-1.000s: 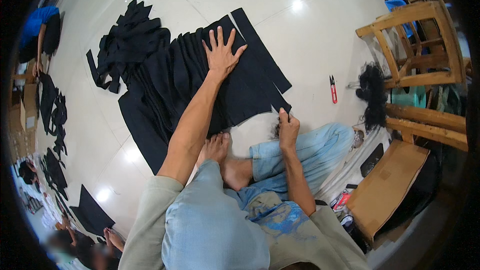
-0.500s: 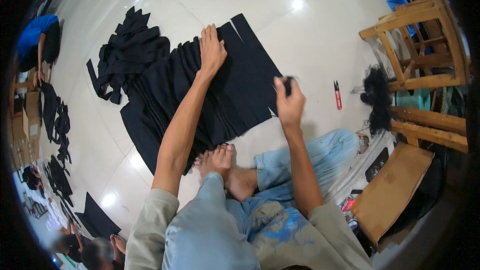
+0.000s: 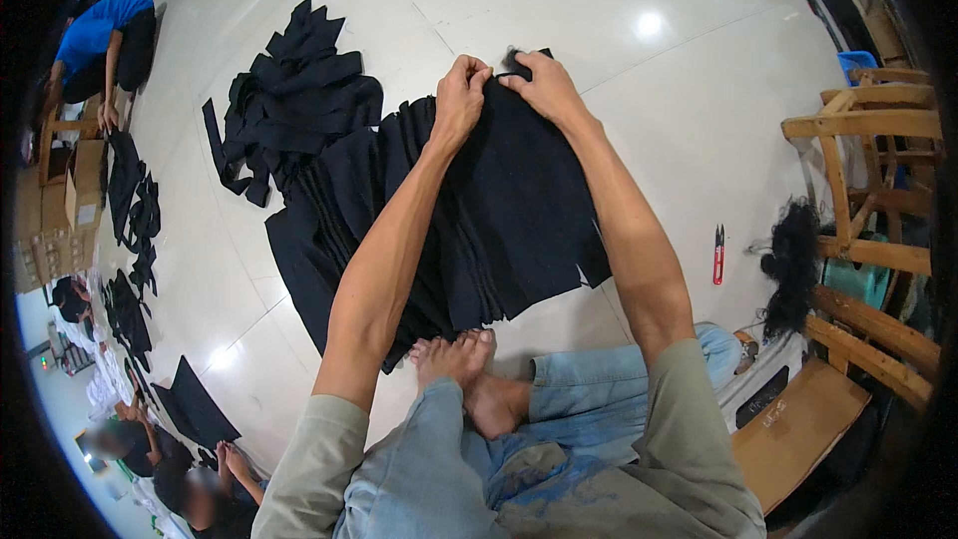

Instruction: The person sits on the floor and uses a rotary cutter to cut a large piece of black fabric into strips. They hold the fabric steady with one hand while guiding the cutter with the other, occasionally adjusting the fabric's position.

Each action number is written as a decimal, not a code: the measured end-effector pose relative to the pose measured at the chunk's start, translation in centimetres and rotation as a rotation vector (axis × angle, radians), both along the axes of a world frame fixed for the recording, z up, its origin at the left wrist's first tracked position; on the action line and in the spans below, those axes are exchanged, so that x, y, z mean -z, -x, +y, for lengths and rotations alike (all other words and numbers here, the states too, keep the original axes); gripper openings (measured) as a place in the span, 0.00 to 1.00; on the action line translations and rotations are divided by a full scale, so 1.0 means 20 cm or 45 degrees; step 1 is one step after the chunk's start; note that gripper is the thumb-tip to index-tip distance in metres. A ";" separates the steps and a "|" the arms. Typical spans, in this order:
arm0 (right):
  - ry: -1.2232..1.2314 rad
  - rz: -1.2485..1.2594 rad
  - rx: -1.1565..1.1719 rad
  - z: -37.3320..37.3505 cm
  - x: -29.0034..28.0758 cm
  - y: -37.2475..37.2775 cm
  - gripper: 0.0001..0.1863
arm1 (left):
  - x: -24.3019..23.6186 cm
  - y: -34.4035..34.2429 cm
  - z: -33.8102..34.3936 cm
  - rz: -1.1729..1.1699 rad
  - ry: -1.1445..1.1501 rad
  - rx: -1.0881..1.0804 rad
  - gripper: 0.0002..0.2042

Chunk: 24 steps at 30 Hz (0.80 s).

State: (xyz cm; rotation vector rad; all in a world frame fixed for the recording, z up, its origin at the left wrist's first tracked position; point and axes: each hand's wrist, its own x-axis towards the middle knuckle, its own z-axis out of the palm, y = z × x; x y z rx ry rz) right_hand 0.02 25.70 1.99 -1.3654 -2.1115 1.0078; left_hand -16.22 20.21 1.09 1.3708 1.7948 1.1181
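Overlapping black fabric pieces (image 3: 544,195) lie on the floor between my arms, their near ends by my bare feet. My left hand (image 3: 460,103) is closed in a pinch on the far edge of the top piece. Close beside it, to the right, my right hand (image 3: 547,92) is closed with a small tuft of black thread (image 3: 513,62) at its fingers, its thumb by the same fabric edge. A heap of black fabric strips (image 3: 299,95) lies to the left of the pieces. Red-handled thread snips (image 3: 718,258) lie on the floor to the right.
A dark tangle of thread (image 3: 791,265) hangs by a wooden stool (image 3: 843,165) on the right. Flattened cardboard (image 3: 803,434) lies below it. Along the left, a person in blue (image 3: 105,35) crouches, other people sit lower down, and more black fabric (image 3: 195,404) is spread out.
My right hand has moved up and left with the thread tuft, to the fabric's far edge. My left hand has shifted right, from lying flat to pinching. The view has turned a little.
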 end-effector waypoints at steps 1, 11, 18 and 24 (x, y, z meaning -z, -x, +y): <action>0.033 0.007 -0.030 0.02 -0.01 0.00 0.31 | 0.01 0.00 -0.01 -0.061 -0.015 -0.016 0.10; 0.534 0.250 0.059 0.02 -0.01 -0.05 0.35 | 0.00 0.00 -0.04 0.173 -0.215 0.108 0.09; 0.486 0.568 0.237 -0.02 -0.01 -0.07 0.30 | -0.06 -0.03 -0.08 0.046 -0.103 0.015 0.10; 0.707 0.771 0.441 -0.11 0.06 -0.05 0.38 | -0.03 -0.02 -0.11 -0.154 0.017 0.088 0.12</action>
